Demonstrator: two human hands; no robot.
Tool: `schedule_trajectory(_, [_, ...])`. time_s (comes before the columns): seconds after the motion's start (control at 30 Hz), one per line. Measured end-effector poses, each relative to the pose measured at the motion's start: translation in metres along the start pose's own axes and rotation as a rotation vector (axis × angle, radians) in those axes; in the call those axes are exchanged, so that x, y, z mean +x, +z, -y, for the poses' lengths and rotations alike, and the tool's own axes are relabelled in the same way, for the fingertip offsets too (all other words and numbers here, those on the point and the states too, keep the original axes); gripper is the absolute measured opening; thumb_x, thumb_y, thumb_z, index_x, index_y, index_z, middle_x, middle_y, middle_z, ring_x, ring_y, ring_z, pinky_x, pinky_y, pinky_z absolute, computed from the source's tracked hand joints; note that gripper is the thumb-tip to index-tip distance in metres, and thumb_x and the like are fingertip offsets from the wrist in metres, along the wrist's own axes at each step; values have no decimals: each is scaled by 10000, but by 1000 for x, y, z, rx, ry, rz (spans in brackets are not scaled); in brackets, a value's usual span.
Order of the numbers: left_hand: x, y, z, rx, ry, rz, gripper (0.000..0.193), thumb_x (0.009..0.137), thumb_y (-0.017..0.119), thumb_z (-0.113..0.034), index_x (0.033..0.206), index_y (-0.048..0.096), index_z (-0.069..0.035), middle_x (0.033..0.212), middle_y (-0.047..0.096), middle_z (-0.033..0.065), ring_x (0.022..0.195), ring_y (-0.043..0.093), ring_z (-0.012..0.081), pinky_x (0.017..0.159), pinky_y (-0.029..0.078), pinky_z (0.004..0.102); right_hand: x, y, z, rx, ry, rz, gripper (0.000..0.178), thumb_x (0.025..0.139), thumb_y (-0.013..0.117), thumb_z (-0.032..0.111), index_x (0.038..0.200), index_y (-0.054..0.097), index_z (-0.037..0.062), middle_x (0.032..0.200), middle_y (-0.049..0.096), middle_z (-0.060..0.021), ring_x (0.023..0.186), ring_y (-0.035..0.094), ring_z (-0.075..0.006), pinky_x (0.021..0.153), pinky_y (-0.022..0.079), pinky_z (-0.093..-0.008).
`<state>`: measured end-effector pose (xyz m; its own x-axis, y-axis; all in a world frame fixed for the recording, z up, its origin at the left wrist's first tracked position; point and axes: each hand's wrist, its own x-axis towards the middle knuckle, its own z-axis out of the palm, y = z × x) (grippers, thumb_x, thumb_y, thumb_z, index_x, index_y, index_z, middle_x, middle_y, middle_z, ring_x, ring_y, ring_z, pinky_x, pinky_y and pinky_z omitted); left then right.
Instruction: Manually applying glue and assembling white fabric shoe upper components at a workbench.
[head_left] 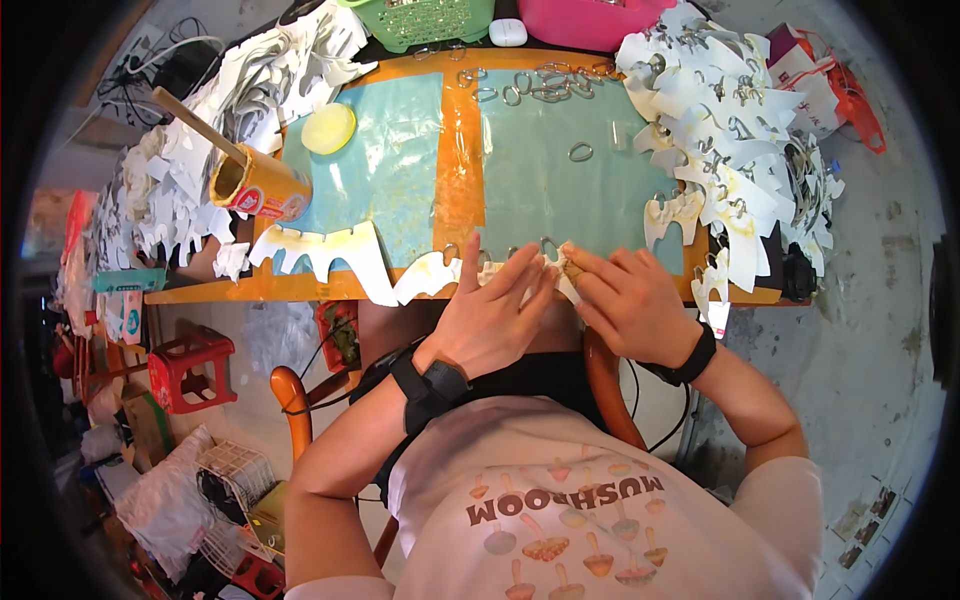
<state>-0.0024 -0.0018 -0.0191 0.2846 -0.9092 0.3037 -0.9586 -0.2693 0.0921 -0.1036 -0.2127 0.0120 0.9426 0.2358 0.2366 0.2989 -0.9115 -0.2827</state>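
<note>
Partly under our left grip (490, 312), whose closure we cannot tell, and pinched in our right grip (638, 308), the white strip (428, 275) seems light and bendy, best held by its edges.

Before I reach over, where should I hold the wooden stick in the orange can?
Hold the wooden stick near its free upper end, probably from the blue mat's side: it pokes out of the open can, its lower end hidden inside, and white pieces crowd the other side.

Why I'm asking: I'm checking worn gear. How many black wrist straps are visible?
2: one black wrist strap on the left wrist, a second black wrist strap on the right.
</note>
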Motion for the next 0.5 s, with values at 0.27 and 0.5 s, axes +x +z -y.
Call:
schedule_trajectory(0.27, [3, 0, 4, -187, -38, -100, 515, 715, 663, -34, 1219, 641, -138, 1227, 581, 34, 1345, 440, 264, 1148, 102, 700, 25, 5, -1, 825, 642, -444, 170, 937, 625, 62, 1101, 583, 44, 905, 670, -31, 657, 527, -47, 546, 474, -217])
schedule_trajectory(0.5, [1, 7, 10, -184, -15, -147, 527, 707, 664, -31, 1218, 652, -159, 1234, 569, 21, 1318, 451, 261, 1158, 133, 674, 53, -18, -19, 529, 316, -199, 275, 833, 670, 62, 1103, 659, 7, 956, 684, -114, 723, 615, -187, 635, 530, -300])
